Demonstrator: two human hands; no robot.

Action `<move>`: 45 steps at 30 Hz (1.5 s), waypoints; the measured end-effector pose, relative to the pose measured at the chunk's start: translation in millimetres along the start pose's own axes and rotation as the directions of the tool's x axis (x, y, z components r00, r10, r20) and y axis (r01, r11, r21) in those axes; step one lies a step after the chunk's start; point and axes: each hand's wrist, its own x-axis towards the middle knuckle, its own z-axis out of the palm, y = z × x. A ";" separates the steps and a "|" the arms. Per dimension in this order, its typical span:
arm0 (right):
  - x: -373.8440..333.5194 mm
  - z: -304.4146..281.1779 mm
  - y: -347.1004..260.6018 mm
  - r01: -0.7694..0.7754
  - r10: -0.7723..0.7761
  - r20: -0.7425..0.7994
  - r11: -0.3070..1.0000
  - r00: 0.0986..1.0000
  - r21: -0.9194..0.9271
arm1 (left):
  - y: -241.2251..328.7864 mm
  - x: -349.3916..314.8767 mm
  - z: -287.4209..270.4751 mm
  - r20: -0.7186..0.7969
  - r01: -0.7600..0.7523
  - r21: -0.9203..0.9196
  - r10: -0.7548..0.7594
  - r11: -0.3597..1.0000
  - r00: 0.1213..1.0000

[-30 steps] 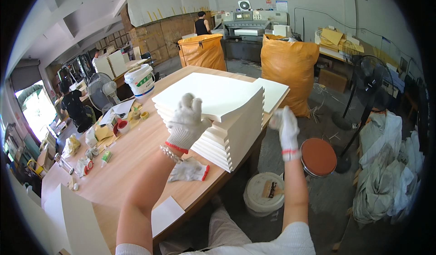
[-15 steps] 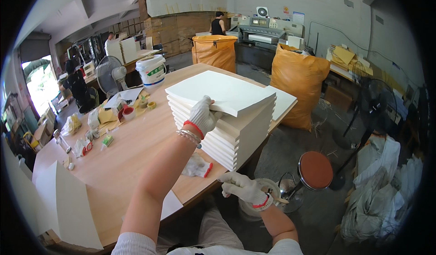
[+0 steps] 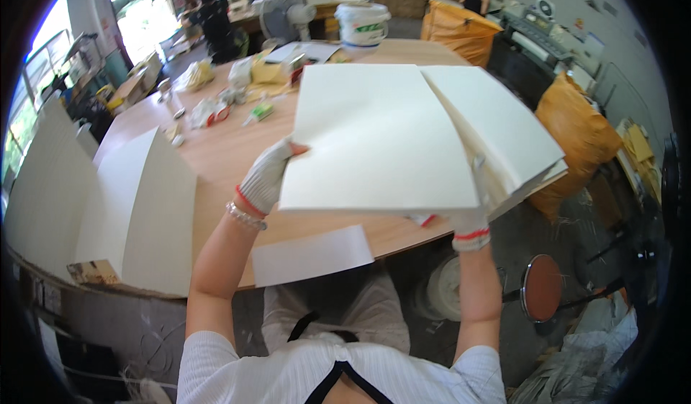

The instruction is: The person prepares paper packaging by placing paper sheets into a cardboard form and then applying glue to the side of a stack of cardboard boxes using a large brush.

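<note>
Between both gloved hands I hold a thick pad of white paper (image 3: 374, 145), level above the wooden table. My left hand (image 3: 266, 177), in a knitted white glove with a red cuff, grips its left edge, the bare thumb tip on top. At the right front corner is my right hand (image 3: 471, 220), gloved alike, its fingers partly hidden under and behind the pad. Just to the right rises the stack of white paper pads (image 3: 497, 119), partly covered by the held one. A loose white sheet (image 3: 317, 255) lies at the table's near edge.
Tall white paper stacks (image 3: 158, 217) stand at the table's left. A white bucket (image 3: 362, 26), a green packet (image 3: 261, 111) and red-handled scissors (image 3: 216, 118) sit farther back. Beyond the right edge are an orange sack (image 3: 576, 141) and a round stool (image 3: 541, 289).
The top pad has come off the stack and moved left, held by my left hand. My right hand has risen from beside the table to the pad. The view has turned left.
</note>
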 end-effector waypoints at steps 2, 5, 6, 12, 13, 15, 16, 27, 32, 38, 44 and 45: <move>14.3 51.7 -12.8 -0.213 0.210 0.081 0.977 0.974 0.030 | -10.5 -34.9 -55.4 -0.052 -0.166 0.053 0.169 0.985 0.984; 41.0 56.0 42.4 -0.329 0.426 0.251 0.878 0.869 -0.348 | -28.9 -44.6 -127.8 -0.048 -0.240 0.152 0.250 0.959 0.967; 47.7 51.7 68.7 -0.329 0.451 0.239 0.848 0.860 -0.417 | -34.1 -48.7 -147.1 -0.053 -0.233 0.188 0.246 0.954 0.968; 55.0 46.9 153.6 -0.312 0.461 0.131 0.758 0.878 -0.573 | -63.4 -47.8 -214.2 -0.265 -0.082 0.301 0.166 0.950 0.950; 59.1 42.0 161.8 -0.265 0.443 0.142 0.731 0.885 -0.629 | -62.5 -46.3 -217.6 -0.304 -0.057 0.388 0.186 0.920 0.934; 60.6 43.5 164.7 -0.291 0.444 0.122 0.746 0.887 -0.598 | -59.1 -43.2 -214.2 -0.367 -0.023 0.476 0.222 0.879 0.903; 60.3 46.2 162.3 -0.303 0.443 0.111 0.754 0.890 -0.583 | -56.6 -44.1 -211.6 -0.369 -0.015 0.486 0.221 0.874 0.903; 62.5 40.1 165.8 -0.178 0.397 0.160 0.689 0.904 -0.702 | -53.0 -64.3 -184.5 -0.519 0.373 0.839 0.377 0.397 0.767; 66.1 35.6 159.4 -0.004 0.336 0.181 0.483 0.924 -0.875 | -109.9 -134.6 -151.2 -0.181 0.216 0.976 0.574 0.007 0.799; 67.7 40.0 153.8 -0.090 0.434 0.131 0.453 0.891 -0.887 | -148.3 -144.5 -158.1 -0.198 0.173 0.979 0.642 0.103 0.741; 64.4 47.7 147.3 0.073 0.349 0.164 0.259 0.922 -0.963 | -144.0 -144.5 -155.1 -0.156 0.175 0.984 0.668 0.039 0.727; 58.5 57.3 139.8 0.125 0.244 0.213 0.331 0.946 -0.935 | -141.5 -144.7 -155.1 -0.147 0.144 0.988 0.692 0.063 0.707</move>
